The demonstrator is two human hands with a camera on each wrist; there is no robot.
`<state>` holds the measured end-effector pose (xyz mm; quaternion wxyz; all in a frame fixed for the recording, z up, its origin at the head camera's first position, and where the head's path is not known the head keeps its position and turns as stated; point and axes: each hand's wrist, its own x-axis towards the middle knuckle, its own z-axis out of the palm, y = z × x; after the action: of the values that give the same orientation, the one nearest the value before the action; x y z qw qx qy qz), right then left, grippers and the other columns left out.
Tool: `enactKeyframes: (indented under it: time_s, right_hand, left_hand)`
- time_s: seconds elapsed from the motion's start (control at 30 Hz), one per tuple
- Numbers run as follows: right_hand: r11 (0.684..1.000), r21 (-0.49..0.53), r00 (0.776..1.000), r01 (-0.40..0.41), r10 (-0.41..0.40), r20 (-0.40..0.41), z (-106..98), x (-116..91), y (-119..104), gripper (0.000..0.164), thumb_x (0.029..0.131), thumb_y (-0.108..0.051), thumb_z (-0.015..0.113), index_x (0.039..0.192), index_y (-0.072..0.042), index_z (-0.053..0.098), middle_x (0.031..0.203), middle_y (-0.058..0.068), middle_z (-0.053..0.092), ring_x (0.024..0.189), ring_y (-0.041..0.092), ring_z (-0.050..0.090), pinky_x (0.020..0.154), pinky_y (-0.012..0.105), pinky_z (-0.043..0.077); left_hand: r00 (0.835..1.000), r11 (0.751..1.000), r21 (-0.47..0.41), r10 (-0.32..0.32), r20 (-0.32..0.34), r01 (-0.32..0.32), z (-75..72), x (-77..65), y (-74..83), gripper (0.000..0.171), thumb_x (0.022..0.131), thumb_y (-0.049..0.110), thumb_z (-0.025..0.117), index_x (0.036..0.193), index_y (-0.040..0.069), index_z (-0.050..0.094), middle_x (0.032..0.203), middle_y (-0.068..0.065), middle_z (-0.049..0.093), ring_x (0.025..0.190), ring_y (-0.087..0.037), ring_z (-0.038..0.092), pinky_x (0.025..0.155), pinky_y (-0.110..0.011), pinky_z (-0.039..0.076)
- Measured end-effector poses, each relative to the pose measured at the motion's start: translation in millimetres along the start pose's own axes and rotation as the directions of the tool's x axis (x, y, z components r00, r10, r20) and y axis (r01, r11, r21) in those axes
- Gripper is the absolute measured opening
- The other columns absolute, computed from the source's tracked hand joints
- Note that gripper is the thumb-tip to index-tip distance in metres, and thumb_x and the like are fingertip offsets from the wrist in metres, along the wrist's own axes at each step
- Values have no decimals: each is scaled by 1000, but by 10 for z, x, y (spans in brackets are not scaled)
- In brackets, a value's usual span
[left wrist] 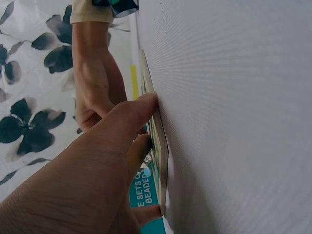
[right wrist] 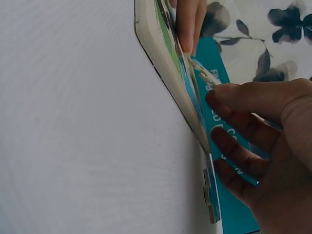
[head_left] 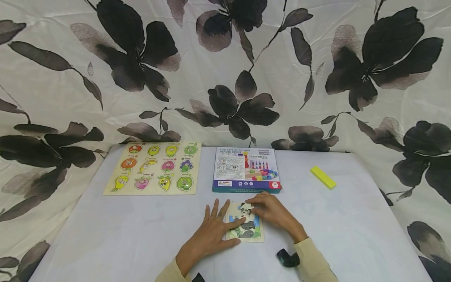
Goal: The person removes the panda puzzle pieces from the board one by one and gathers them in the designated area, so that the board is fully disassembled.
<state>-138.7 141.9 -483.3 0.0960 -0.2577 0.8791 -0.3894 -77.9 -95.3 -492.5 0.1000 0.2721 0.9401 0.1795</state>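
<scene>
A small wooden panda puzzle (head_left: 251, 232) lies on the table in front of me, its pale edge (left wrist: 160, 161) showing in the left wrist view. My left hand (head_left: 213, 230) lies over its left side with fingers spread, thumb at the near edge and index finger pressing on the picture. From the right, my right hand (head_left: 276, 214) reaches over the upper part of the board. Its thumb and index finger pinch a thin puzzle piece (right wrist: 206, 74), tilted over the board's surface in the right wrist view.
Behind the puzzle lies a beaded-toy box (head_left: 246, 172). A fruit peg board (head_left: 151, 168) is at back left, a yellow block (head_left: 323, 177) at back right. Several small wooden pieces (right wrist: 209, 195) lie beside the box. A black strap (head_left: 288, 258) is by the right sleeve.
</scene>
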Motion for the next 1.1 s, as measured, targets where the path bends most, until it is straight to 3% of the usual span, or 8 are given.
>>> enactKeyframes:
  time_s: [0.17,0.47,0.67,0.97,1.1]
  right_hand:
    - [998,40,999,-38,39,-25,-30,-25,41,29,87,-9,69,116,-12,70,103,-4,67,93,11,54,83,29,49]
    - [993,69,992,-91,97,-79,-195,-142,140,28,87,-8,68,115,-13,70,109,1,70,106,22,61,94,47,47]
    - [981,120,980,-150,164,-116,-336,-264,257,29,88,-7,67,117,-11,70,114,5,68,113,29,59,98,52,43]
    - [975,108,964,-194,210,-161,-521,-472,466,30,88,-5,67,118,-9,69,120,10,66,115,31,57,98,51,44]
    - [969,97,956,-228,241,-169,-582,-547,517,30,88,-6,67,118,-10,69,118,7,67,110,24,59,94,42,48]
  left_hand:
    - [1000,1000,-6,1,-4,-1,-2,0,2,59,87,64,52,141,42,45,158,-20,14,140,-54,4,106,-72,9]
    - [1000,1000,-23,-7,4,7,-9,-1,11,59,86,63,54,140,42,46,158,-20,14,141,-53,3,107,-71,8]
    - [1000,1000,-28,-9,2,9,-1,-2,9,58,86,63,54,140,42,46,159,-19,14,141,-53,3,107,-72,7]
    - [1000,999,-39,-12,-3,12,4,-10,16,59,86,62,56,140,42,46,159,-19,14,141,-53,3,107,-71,6]
    - [1000,999,-48,-14,2,15,2,-6,14,59,86,62,56,140,42,46,159,-19,14,141,-52,2,108,-71,5]
